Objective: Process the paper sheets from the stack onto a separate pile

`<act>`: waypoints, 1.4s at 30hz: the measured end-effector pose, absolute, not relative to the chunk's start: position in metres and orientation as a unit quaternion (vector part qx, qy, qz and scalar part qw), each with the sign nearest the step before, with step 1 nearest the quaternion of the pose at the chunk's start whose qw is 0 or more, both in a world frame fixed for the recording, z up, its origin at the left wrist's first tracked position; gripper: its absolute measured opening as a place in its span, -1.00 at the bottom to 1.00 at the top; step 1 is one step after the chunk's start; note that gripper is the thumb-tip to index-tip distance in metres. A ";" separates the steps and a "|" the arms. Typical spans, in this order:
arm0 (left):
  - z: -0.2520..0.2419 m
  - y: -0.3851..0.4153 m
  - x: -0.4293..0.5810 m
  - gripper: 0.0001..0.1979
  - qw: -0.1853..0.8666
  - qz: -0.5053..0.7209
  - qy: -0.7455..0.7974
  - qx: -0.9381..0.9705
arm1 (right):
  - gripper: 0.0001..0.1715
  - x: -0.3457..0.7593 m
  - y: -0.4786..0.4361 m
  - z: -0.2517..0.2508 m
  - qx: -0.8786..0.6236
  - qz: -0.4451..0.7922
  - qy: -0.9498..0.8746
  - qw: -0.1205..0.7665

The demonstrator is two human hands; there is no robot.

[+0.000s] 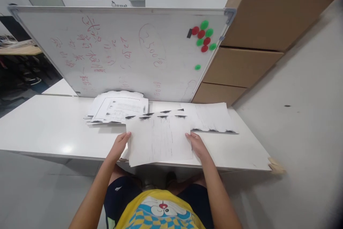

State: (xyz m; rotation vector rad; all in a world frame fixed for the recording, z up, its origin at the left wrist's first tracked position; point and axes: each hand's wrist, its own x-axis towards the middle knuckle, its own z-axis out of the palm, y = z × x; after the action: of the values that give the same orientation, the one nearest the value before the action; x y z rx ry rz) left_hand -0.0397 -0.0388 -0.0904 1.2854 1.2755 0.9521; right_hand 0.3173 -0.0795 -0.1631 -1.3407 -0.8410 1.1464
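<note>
Between my two hands is a small stack of white paper sheets [160,139], printed faintly and smudged black along the far edge. My left hand [120,145] grips the stack's left edge, thumb on top. On the right edge, my right hand [197,143] pinches it the same way. The sheets reach over the table's front edge. Behind and to the left lies a thicker, uneven pile of printed papers [120,107]. Another flat batch of papers [210,116] with black smudges on its near edge rests behind my right hand.
A whiteboard [171,57] with red writing and round red and green magnets [204,25] stands along the back of the white table [53,129]. Stacked cardboard boxes [238,66] rise at the right rear, beside a wall. Folded brown cardboard [277,165] sticks out at the table's right corner.
</note>
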 end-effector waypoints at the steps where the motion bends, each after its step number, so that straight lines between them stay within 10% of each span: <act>1: -0.090 -0.038 -0.038 -0.46 0.520 0.400 0.535 0.531 | -0.54 0.318 -0.081 -0.162 -0.560 0.495 -0.351 0.565; 42: -0.071 0.031 -0.021 -0.54 0.415 0.477 0.576 0.519 | -0.58 0.326 -0.094 -0.176 -0.631 0.359 -0.262 0.636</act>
State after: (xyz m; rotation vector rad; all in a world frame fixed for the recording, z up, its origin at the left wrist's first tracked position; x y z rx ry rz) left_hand -0.0207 0.0314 -0.0708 1.3027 1.4464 1.1985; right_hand 0.3263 -0.0945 -0.1758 -1.4409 -0.5987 0.8211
